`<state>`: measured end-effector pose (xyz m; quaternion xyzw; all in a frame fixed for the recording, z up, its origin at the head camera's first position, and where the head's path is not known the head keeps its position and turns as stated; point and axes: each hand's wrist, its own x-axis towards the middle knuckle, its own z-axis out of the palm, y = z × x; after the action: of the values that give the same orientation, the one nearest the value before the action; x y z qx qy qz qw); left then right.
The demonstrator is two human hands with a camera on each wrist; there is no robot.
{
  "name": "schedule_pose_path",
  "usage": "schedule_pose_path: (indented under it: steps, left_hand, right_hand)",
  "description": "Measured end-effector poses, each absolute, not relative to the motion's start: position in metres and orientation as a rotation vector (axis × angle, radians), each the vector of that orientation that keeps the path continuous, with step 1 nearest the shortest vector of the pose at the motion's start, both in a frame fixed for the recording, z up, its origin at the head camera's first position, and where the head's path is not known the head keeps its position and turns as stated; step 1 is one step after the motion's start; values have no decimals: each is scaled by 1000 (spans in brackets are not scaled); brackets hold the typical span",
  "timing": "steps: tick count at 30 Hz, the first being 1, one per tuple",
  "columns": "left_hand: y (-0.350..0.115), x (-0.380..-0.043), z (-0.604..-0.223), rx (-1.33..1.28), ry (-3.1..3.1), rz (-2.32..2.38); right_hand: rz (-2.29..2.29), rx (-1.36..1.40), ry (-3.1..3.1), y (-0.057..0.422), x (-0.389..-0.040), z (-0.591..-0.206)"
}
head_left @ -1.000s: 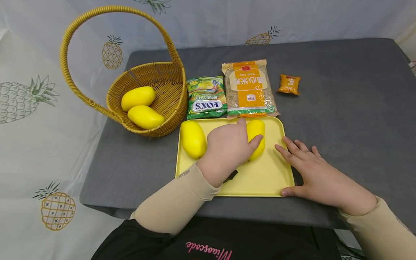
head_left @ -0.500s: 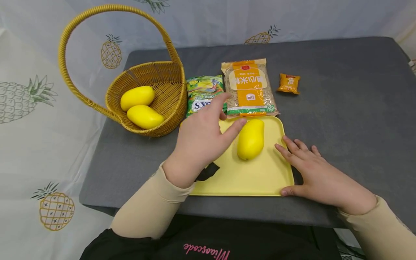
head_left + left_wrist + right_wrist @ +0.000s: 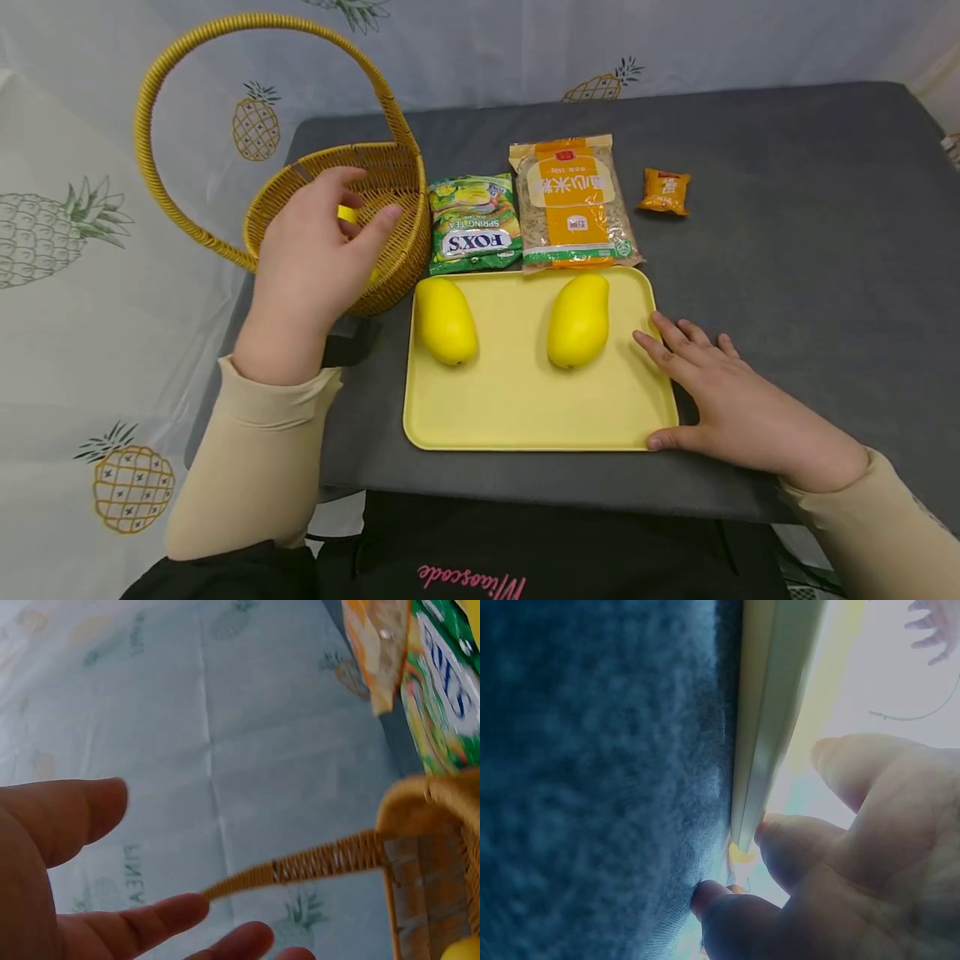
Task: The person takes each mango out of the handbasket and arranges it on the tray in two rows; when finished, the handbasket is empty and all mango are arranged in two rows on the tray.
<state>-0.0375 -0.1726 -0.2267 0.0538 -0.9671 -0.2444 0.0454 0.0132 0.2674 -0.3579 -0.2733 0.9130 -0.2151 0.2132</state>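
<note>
Your left hand (image 3: 303, 246), wide and empty, swings from yellow tray (image 3: 525, 417) to wicker basket (image 3: 412, 242) at ten o'clock, two trayed mangoes (image 3: 578, 323) seemingly settled (right hand (image 3: 738, 404) splayed, four o'clock).

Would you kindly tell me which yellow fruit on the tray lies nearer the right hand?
The right-hand fruit, on the near side of the large orange-labelled bag; the other fruit lies by the left edge of the tray, close to the basket.
</note>
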Motion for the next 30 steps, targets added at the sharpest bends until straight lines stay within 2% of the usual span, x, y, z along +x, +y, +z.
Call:
schedule_pose_path:
  steps: [10,18,30]
  left_hand:
    - [-226,-60,-258,413,-3209,-481]
    - [-230,-67,-274,480,-3292,-383]
    - [-225,-70,-282,371,-3338,-321]
  right_hand:
    - [-594,-759,2536,268,13,-358]
    - [-608,-765,2530,267,13,-358]
    - [-617,-763,2530,268,12,-360]
